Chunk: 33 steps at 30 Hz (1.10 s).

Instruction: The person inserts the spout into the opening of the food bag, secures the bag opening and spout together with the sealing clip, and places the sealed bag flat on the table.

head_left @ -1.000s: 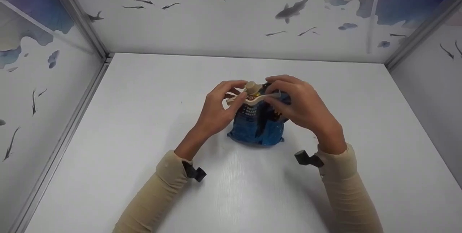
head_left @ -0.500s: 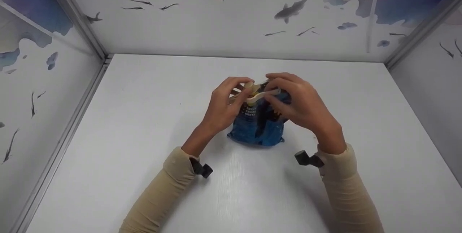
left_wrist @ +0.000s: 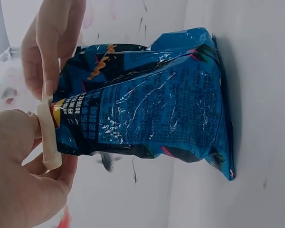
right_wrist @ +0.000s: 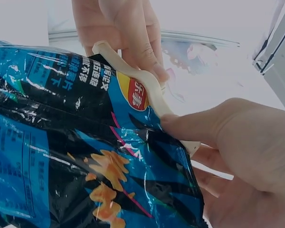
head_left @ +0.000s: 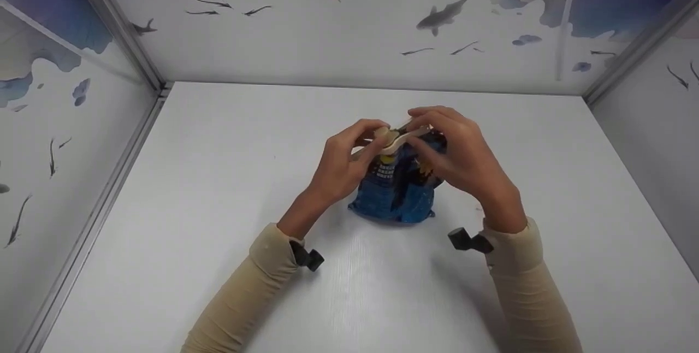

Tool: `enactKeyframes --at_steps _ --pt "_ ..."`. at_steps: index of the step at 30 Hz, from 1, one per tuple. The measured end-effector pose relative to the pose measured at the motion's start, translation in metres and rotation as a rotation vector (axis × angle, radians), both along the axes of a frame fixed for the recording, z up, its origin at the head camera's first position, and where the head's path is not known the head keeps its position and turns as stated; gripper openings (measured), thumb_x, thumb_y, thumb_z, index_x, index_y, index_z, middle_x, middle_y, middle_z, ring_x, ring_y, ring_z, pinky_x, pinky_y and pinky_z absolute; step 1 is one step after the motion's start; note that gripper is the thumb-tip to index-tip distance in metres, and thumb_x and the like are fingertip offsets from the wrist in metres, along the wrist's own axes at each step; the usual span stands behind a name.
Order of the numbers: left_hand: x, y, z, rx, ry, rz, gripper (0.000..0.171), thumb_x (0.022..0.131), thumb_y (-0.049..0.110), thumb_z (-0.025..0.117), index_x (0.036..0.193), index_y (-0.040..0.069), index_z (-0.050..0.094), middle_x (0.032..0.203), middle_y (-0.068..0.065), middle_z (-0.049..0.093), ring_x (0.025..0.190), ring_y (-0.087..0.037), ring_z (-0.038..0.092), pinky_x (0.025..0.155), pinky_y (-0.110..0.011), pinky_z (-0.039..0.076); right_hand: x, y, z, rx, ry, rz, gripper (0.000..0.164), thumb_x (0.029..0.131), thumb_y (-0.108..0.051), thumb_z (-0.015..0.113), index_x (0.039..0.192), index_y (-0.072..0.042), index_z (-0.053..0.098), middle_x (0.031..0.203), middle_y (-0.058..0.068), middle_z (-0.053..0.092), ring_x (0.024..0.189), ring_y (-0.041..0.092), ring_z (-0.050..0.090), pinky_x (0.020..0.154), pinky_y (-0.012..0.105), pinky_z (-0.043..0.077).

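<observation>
A blue and black chip bag (head_left: 393,194) stands upright on the white table, its printed front facing me. Across its top edge runs a cream sealing clip (right_wrist: 153,90), wavy in outline, with a round cream cap (head_left: 384,132) behind it in the head view. The left part of the clip is pinched between the thumb and fingers of my left hand (head_left: 347,162). My right hand (head_left: 464,151) pinches the clip's other end together with the bag's corner; in the right wrist view its thumb (right_wrist: 199,126) presses on the clip. Fingers partly hide the cap and the bag's top.
White panels (head_left: 349,58) printed with fish and blue washes enclose the table (head_left: 191,222) at the back and sides. Metal frame posts (head_left: 117,25) stand at the back corners. A small black wrist camera (head_left: 308,257) sits on each sleeve.
My left hand has moved right along the clip and now covers more of the round cap. The right hand has risen slightly, and the bag has shifted a little to the right.
</observation>
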<state>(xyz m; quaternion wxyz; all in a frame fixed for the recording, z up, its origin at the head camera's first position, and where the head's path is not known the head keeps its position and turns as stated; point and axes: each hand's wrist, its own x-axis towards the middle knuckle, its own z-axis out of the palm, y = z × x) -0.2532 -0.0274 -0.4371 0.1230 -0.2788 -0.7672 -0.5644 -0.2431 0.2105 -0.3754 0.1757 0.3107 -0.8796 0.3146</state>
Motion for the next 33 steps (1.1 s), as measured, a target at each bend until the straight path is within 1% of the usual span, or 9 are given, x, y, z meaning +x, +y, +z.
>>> enactKeyframes --at_steps 3,8,11,16,20,23,26,29,33 --pt "0.001 0.002 0.0 -0.004 -0.016 -0.02 0.038 0.111 0.036 0.064 0.141 0.013 0.065 0.133 0.0 0.074 0.123 -0.009 0.072 0.109 -0.033 0.059 0.0 0.0 0.001 -0.003 0.005 -0.016 0.015 0.101 -0.008 0.077 0.116 -0.008 0.074 0.139 0.01 0.072 0.131 0.027 0.068 0.108 0.049 0.06" --pt "0.002 0.004 -0.002 -0.027 -0.027 -0.018 0.045 0.105 0.035 0.074 0.144 0.017 0.06 0.136 0.0 0.072 0.127 -0.01 0.07 0.109 -0.037 0.059 0.0 0.0 0.001 -0.008 0.014 -0.03 0.014 0.101 -0.006 0.076 0.114 -0.007 0.074 0.135 0.01 0.072 0.126 0.026 0.07 0.102 0.047 0.063" --pt "0.004 0.006 -0.002 -0.036 -0.042 -0.002 0.046 0.106 0.033 0.073 0.146 0.017 0.059 0.134 -0.001 0.072 0.124 -0.01 0.07 0.107 -0.036 0.06 0.0 0.0 0.001 -0.007 0.018 -0.023 0.014 0.101 -0.006 0.076 0.115 -0.007 0.074 0.131 0.01 0.072 0.122 0.024 0.071 0.1 0.044 0.064" --pt "0.007 0.007 -0.002 -0.047 -0.027 0.009 0.044 0.107 0.03 0.071 0.147 0.013 0.063 0.135 -0.002 0.07 0.122 -0.01 0.068 0.107 -0.031 0.059 0.0 -0.001 0.001 -0.01 0.02 -0.02 0.017 0.1 -0.006 0.077 0.117 -0.007 0.074 0.123 0.008 0.072 0.115 0.018 0.071 0.096 0.039 0.065" --pt "0.008 0.009 -0.003 -0.036 -0.032 0.014 0.04 0.108 0.031 0.07 0.143 0.012 0.064 0.136 -0.002 0.07 0.12 -0.01 0.067 0.107 -0.031 0.059 -0.001 -0.002 -0.001 -0.022 0.012 -0.026 0.028 0.099 -0.004 0.078 0.126 -0.006 0.07 0.123 0.009 0.072 0.113 0.019 0.072 0.094 0.041 0.066" --pt "0.008 0.009 -0.004 -0.014 -0.061 0.008 0.039 0.109 0.032 0.069 0.142 0.013 0.065 0.136 -0.001 0.07 0.121 -0.01 0.068 0.108 -0.032 0.059 -0.002 -0.002 -0.002 -0.033 -0.014 -0.035 0.038 0.1 -0.006 0.077 0.137 -0.005 0.066 0.126 0.011 0.072 0.115 0.022 0.072 0.096 0.044 0.065" --pt "0.008 0.009 -0.006 0.029 -0.1 -0.015 0.038 0.109 0.033 0.068 0.141 0.013 0.065 0.137 -0.001 0.07 0.126 -0.011 0.068 0.111 -0.034 0.058 -0.002 -0.002 -0.002 -0.058 -0.057 -0.062 0.041 0.103 -0.01 0.075 0.142 -0.006 0.064 0.127 0.013 0.071 0.115 0.024 0.072 0.099 0.048 0.064" --pt "0.007 0.01 -0.007 0.083 -0.142 -0.051 0.038 0.109 0.032 0.067 0.142 0.014 0.064 0.138 -0.001 0.069 0.13 -0.012 0.067 0.115 -0.036 0.055 -0.002 -0.002 -0.003 -0.091 -0.092 -0.098 0.037 0.105 -0.015 0.073 0.14 -0.007 0.066 0.126 0.011 0.073 0.115 0.023 0.073 0.101 0.05 0.063" --pt "0.006 0.011 -0.01 0.135 -0.182 -0.085 0.038 0.11 0.031 0.065 0.144 0.013 0.062 0.138 -0.002 0.068 0.13 -0.013 0.067 0.116 -0.037 0.054 -0.004 -0.002 -0.003 -0.127 -0.123 -0.126 0.03 0.107 -0.023 0.07 0.131 -0.006 0.069 0.121 0.008 0.075 0.11 0.02 0.075 0.1 0.047 0.064"
